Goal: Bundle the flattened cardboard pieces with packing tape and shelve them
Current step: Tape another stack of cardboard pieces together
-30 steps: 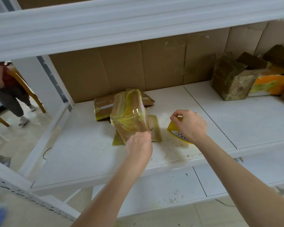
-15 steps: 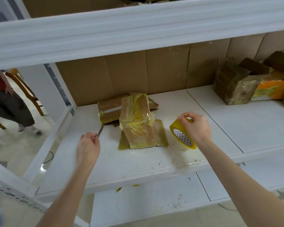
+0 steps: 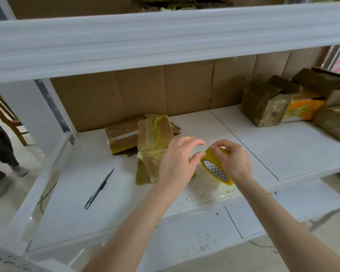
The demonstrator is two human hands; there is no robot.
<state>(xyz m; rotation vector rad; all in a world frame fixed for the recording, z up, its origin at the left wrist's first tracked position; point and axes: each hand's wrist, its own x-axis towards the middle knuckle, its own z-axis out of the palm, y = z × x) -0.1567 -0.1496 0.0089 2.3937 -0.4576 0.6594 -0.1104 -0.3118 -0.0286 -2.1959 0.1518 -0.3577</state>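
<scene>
Utility knife (image 3: 99,190): loose on white shelf (image 3: 283,154), left; a stray forearm could knock it off.
Taped cardboard bundle (image 3: 155,142): mid-shelf, atop other flattened pieces.
Left hand (image 3: 177,163): fingers spread, empty, beside packing tape roll (image 3: 217,171).
Right hand (image 3: 234,161): fingers curled, gripping roll; tape end may tear or restick.

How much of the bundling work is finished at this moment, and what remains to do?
Done: a cardboard bundle on the shelf already wears yellow tape, and the cutter lies aside. In hand: the right hand grips the tape roll, with the open left hand beside it. Left: probably more wrapping, then shelving the bundle.
</scene>
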